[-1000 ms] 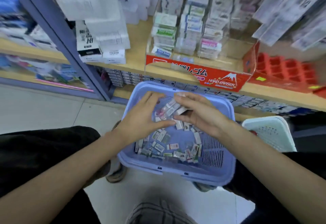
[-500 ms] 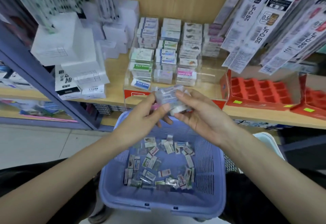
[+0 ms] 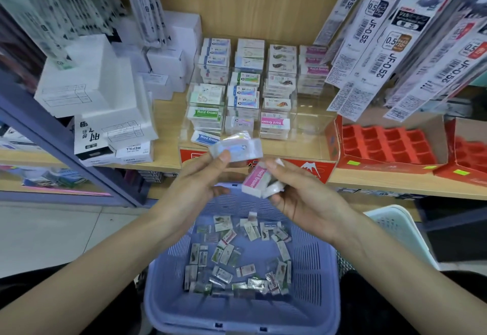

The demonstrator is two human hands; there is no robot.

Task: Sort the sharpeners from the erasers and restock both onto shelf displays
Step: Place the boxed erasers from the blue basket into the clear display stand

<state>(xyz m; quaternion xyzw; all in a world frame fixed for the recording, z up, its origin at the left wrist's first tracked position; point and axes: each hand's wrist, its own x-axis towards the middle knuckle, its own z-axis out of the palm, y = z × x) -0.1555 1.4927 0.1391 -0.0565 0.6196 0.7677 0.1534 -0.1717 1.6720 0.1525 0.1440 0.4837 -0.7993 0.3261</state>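
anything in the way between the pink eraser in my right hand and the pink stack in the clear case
Only the front wall of the clear case stands between the pink eraser and the pink stack. The left hand holds a wrapped eraser just left of that line.

Basket [image 3: 163,295]: lavender-blue, slotted walls. Loose erasers [image 3: 226,253] in it: white, sleeves mostly green/grey, a few red-pink.

Just above basket's far rim:
- pale eraser [image 3: 237,147], in left hand [image 3: 195,184]: clear wrap, faint blue-pink print.
- pink eraser [image 3: 254,179], in right hand [image 3: 303,202]: pink sleeve w/ white lettering, white body.

Beyond basket: display case [image 3: 313,170] clear, red front strip w/ white mountain pic. Stacked erasers [image 3: 207,113] inside: green, blue, pink sleeves.

Beyond basket, to the right: trays [image 3: 382,144] red, yellow-green stickers.

Beyond basket, to the left: boxes [image 3: 87,81] white, black print.

Beside basket, right: second basket [image 3: 395,224] pale mint-white.

Shelf [image 3: 369,184] light wood.
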